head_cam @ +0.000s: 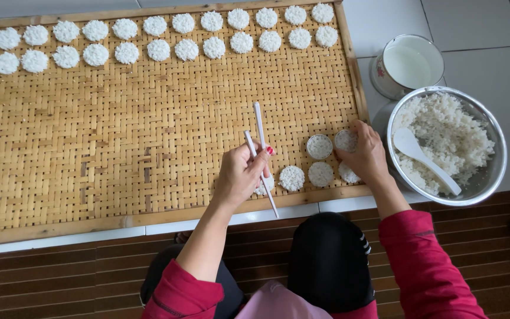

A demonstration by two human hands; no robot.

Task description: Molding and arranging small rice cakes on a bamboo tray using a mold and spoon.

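Note:
My left hand (241, 174) grips a pair of white chopsticks (260, 136) that stick up over a large woven bamboo tray (149, 130). Its fingers cover part of a round rice cake (265, 185) near the tray's front edge. My right hand (364, 155) rests on small round white moulds (346, 139) filled with rice, at the tray's front right corner. Beside them sit another filled mould (319, 146) and two flat rice discs (292, 178), (320, 173). Two rows of several round rice cakes (187, 36) line the tray's far edge.
A steel bowl of cooked rice (447, 143) with a white spoon (423, 158) stands right of the tray. Behind it is a white enamel pot of cloudy liquid (407, 65). White floor tiles lie at the right, dark wooden boards (60, 277) in front.

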